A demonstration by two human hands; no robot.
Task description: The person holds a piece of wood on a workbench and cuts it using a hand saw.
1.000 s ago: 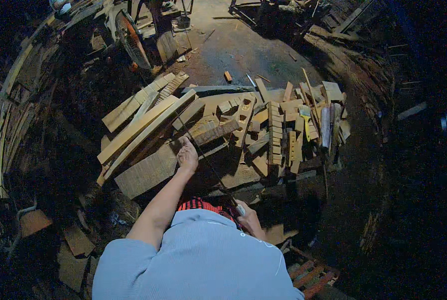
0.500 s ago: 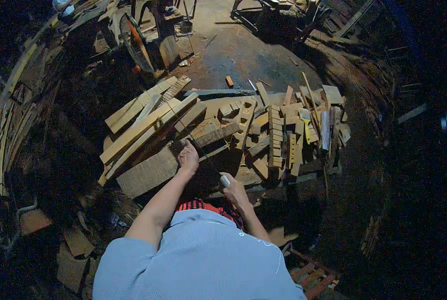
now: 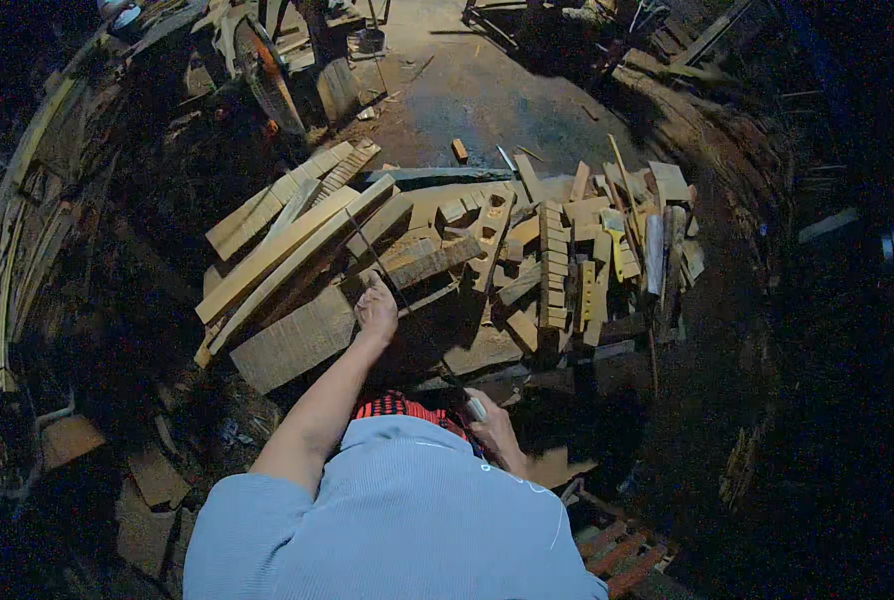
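My right hand is closed round the pale handle of a long, thin, dark-bladed tool, close to my body at the right. Its blade slants up and left past my left hand, across the wood; whether it has teeth I cannot make out. My left hand is closed at the left end of a wooden block, fingers bent and partly hidden, right beside the blade. A wide rough board lies left of that hand. Long pale planks slope away behind it.
A low bench carries several notched wood pieces, a block with holes, a yellow-handled tool and a pale cylinder. An orange block lies on the floor beyond. Wood strips are stacked far left.
My right hand has drawn the tool back toward my body and slightly right. The left hand stays at the wooden block.
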